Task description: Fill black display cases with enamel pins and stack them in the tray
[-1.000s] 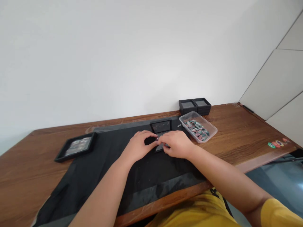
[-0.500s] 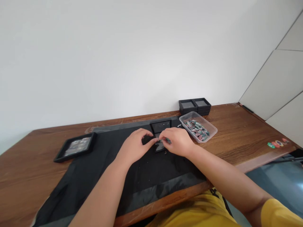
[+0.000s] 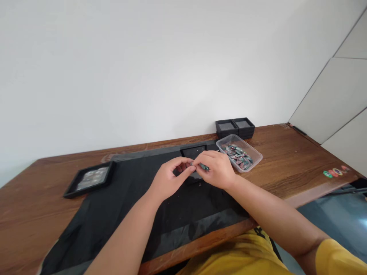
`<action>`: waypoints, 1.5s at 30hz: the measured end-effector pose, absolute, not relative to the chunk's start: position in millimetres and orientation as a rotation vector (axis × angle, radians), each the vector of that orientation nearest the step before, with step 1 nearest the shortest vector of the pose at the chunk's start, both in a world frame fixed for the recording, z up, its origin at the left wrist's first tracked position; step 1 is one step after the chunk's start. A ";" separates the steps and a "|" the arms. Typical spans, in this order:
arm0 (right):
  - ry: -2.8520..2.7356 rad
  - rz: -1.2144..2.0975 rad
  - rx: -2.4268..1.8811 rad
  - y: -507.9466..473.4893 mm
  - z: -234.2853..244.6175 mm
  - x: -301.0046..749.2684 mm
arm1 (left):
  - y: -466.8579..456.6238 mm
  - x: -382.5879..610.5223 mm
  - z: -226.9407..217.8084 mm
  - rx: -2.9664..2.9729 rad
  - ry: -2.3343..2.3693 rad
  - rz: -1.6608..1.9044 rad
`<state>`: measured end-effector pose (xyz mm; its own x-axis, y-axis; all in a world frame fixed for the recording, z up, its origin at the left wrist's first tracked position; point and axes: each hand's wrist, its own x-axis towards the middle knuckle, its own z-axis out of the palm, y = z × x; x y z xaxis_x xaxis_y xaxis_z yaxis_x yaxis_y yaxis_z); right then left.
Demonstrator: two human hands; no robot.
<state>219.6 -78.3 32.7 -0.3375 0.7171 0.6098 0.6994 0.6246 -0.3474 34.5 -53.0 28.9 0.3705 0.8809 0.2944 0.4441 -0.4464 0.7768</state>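
My left hand (image 3: 169, 177) and my right hand (image 3: 218, 170) meet over the black mat (image 3: 129, 214), fingertips pinched together. Between them sits a small greenish piece (image 3: 203, 166), held by my right fingers with my left fingertips touching its end. Just behind the hands lies a small open black box (image 3: 192, 150), partly hidden by my fingers. A clear plastic tub (image 3: 239, 153) of several small green and reddish pieces stands right of my right hand.
A flat black tray (image 3: 90, 178) with pale contents lies at the left on the wooden table (image 3: 292, 160). Stacked small black boxes (image 3: 235, 127) stand against the white wall behind the tub. Coloured stickers (image 3: 334, 172) mark the table's right edge.
Both hands have lifted slightly off the mat and away from the small box, bringing the greenish piece up between the fingertips. The view has shifted a little.
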 end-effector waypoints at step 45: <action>-2.038 0.190 -1.215 -75.1 49.2 237.6 | -49.0 12.3 39.7 2.400 1.415 0.284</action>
